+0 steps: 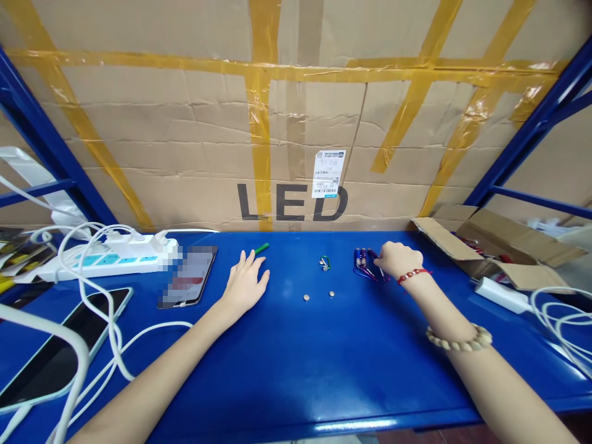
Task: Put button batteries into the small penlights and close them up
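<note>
My left hand [245,282] lies flat and open on the blue shelf top [324,357], fingers pointing away, just short of a small green stick [261,248]. My right hand [396,259] is curled with its fingertips on a small pile of purple and blue carabiner-like clips [363,262]; whether it grips one I cannot tell. Between the hands lie a small silver and green clip [325,263] and two small round metal discs [306,297] [332,294].
A taped cardboard wall marked LED [291,202] closes the back. At left sit a white power strip [115,253], a phone [187,276], a larger dark screen [60,348] and white cables [106,327]. At right stand an open cardboard box [499,246] and a white charger [502,295].
</note>
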The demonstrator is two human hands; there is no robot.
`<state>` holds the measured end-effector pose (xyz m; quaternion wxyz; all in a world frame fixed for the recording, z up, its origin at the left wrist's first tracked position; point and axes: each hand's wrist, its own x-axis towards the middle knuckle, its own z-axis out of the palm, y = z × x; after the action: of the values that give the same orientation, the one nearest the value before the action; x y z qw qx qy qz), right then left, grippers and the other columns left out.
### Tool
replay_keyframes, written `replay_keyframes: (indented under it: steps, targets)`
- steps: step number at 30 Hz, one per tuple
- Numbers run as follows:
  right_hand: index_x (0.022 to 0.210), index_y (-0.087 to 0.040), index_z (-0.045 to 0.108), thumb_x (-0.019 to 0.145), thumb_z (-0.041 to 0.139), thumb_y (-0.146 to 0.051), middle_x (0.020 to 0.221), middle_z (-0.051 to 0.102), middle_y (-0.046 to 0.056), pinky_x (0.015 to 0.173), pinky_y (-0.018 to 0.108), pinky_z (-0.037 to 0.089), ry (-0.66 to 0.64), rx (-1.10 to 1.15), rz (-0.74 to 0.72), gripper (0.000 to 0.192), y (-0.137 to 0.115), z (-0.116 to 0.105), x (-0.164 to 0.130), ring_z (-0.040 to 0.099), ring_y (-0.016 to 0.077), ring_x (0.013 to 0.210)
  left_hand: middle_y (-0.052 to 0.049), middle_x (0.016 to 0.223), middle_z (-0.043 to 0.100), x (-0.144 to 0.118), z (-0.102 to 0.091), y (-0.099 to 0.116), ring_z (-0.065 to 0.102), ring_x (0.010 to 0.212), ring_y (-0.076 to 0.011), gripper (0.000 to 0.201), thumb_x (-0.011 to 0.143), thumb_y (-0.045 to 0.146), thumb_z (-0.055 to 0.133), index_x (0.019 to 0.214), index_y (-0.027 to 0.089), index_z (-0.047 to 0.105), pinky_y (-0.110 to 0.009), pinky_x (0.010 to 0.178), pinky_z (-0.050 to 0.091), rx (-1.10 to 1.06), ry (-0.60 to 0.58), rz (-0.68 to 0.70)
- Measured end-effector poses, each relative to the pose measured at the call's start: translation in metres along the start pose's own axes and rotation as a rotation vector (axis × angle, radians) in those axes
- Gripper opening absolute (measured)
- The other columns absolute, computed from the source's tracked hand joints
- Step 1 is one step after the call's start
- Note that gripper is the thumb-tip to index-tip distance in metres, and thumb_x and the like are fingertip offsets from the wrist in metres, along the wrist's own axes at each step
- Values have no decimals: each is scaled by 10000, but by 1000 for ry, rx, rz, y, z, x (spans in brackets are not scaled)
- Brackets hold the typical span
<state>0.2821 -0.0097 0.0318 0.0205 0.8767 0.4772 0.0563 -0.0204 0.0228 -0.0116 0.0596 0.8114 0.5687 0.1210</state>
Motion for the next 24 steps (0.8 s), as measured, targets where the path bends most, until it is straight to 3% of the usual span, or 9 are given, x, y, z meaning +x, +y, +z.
replay_keyframes:
  steps: [5, 8, 10, 12, 14, 16, 20, 24]
  targets:
    - [970, -165, 673, 839, 494, -330, 963, 626, 129, 669, 335, 412, 55, 39, -69, 276, -6, -4, -9, 591, 293, 923, -117, 1417, 314, -1, -6, 2, 174, 1349, -273, 488, 925, 362, 298, 1321, 112, 434, -427, 1067, 204, 48, -7, -22]
    - [1036, -234, 645, 878, 435, -323, 1030, 616, 63, 666, 305, 399, 137, 75, -181, 277, -12, -7, -15, 580, 245, 948, -126, 1434, 277, -1, -7, 3, 148, 1354, -284, 487, 926, 363, 297, 1331, 124, 425, -441, 1064, 198, 55, 18, -42]
    - [1042, -279, 633, 893, 432, -335, 1069, 602, 4, 674, 262, 391, 167, 116, -377, 256, -18, -7, -21, 571, 177, 963, -113, 1450, 241, -1, -7, 3, 124, 1357, -300, 477, 925, 363, 301, 1332, 148, 429, -470, 1055, 197, 45, 10, -51]
    - [1010, -282, 646, 894, 458, -365, 1047, 605, -15, 697, 236, 384, 184, 191, -706, 236, -25, -4, -28, 567, 131, 948, -95, 1444, 263, -2, -7, 4, 144, 1352, -304, 467, 925, 362, 303, 1329, 166, 434, -483, 1049, 206, 28, -10, -48]
    - [997, -246, 656, 887, 486, -378, 995, 616, 5, 760, 261, 377, 199, 276, -1022, 242, -33, 3, -37, 572, 132, 899, -87, 1418, 322, -3, -7, 5, 201, 1339, -293, 461, 926, 356, 305, 1330, 173, 431, -470, 1048, 224, 19, -15, -41]
    - [1011, -225, 655, 877, 510, -385, 988, 615, 23, 836, 303, 351, 204, 340, -1223, 255, -42, 10, -47, 558, 150, 921, -93, 1403, 347, -4, -6, 7, 234, 1329, -284, 461, 925, 346, 313, 1338, 171, 420, -451, 1051, 232, 26, 2, -41]
    - [1009, -219, 659, 894, 471, -379, 996, 600, 32, 873, 336, 328, 190, 402, -1369, 272, -53, 21, -60, 539, 152, 908, -120, 1456, 220, -4, -5, 7, 148, 1353, -294, 487, 927, 350, 308, 1363, 146, 384, -447, 1065, 201, 48, 38, -54]
    - [953, -207, 668, 915, 441, -319, 947, 595, 24, 829, 325, 346, 216, 437, -1410, 256, -56, 24, -64, 531, 138, 858, -135, 1451, 224, -2, -1, 5, 146, 1350, -308, 513, 932, 385, 285, 1360, 122, 389, -462, 1063, 207, 46, 18, -75]
